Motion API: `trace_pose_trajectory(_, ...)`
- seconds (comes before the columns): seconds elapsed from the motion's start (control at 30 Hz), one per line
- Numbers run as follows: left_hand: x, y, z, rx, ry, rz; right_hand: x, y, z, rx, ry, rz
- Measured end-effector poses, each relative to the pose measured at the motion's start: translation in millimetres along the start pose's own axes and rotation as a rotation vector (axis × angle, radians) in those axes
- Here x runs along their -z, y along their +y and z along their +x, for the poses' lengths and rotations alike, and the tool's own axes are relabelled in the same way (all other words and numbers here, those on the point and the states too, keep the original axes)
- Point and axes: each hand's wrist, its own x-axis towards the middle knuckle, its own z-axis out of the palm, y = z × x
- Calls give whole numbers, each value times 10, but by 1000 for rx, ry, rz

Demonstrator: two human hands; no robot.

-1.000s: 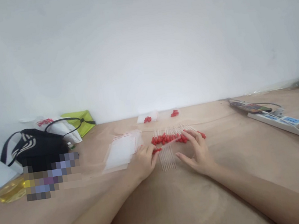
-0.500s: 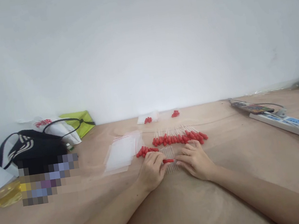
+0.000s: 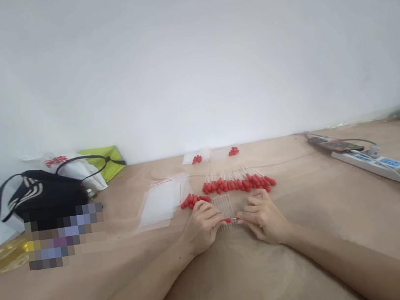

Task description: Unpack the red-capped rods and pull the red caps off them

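White plastic bag [image 3: 92,177]: red print, too blurred to read. Small, smooth red bulb [image 3: 228,220], partly hidden, lies at left hand's [image 3: 203,225] fingertips, which pinch it. Right hand's [image 3: 263,216] fingertips pinch a thin, clear straw-like tube [image 3: 234,220] meeting the bulb, above a row of clear tubes [image 3: 223,205].

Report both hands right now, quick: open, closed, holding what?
Left hand: closed, holding a red bulb.
Right hand: closed, holding a thin clear tube, its near end at the bulb.
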Motion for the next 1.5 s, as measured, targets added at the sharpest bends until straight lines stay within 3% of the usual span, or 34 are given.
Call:
trace_pose_trajectory(0.23,265,-278,-348,229,206,7,33,316,-133,-250,35,14)
trace_pose_trajectory(0.47,231,-290,-222,444,281,29,-63,186,-53,-321,37,37)
trace_pose_trajectory(0.67,297,-359,-13,632,176,-54,-98,150,13,-384,82,2)
trace_pose_trajectory(0.87,211,-370,228,570,-35,4,-118,6,177,-367,26,-6)
trace_pose_trajectory(1.07,96,-400,200,556,-71,75,-135,-132,196,-377,18,73)
trace_pose_trajectory(1.23,107,-404,152,554,-52,48,-96,-159,174,-362,-5,117)
trace_pose_trajectory(1.33,145,-426,223,654,-82,71,-75,-159,170,-370,-1,136)
trace_pose_trajectory(1.5,140,-568,472,925,-310,62,-85,-132,159,-413,16,176)
